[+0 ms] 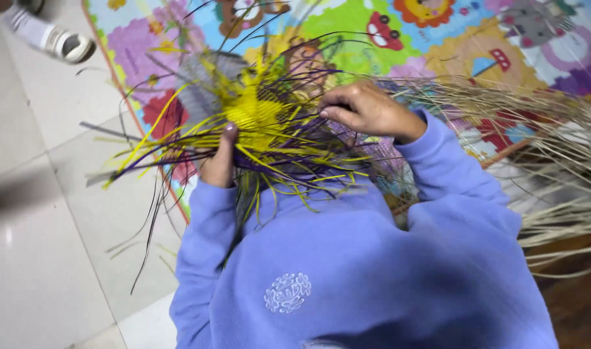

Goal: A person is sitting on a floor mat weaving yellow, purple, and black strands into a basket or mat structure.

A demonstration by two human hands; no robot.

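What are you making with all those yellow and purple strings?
A person in a lilac sweatshirt holds a woven piece of yellow and purple strips in front of them. The left hand grips its lower edge, and the right hand pinches strands at its right side. Loose pale straw lies to the right, on a colourful play mat.
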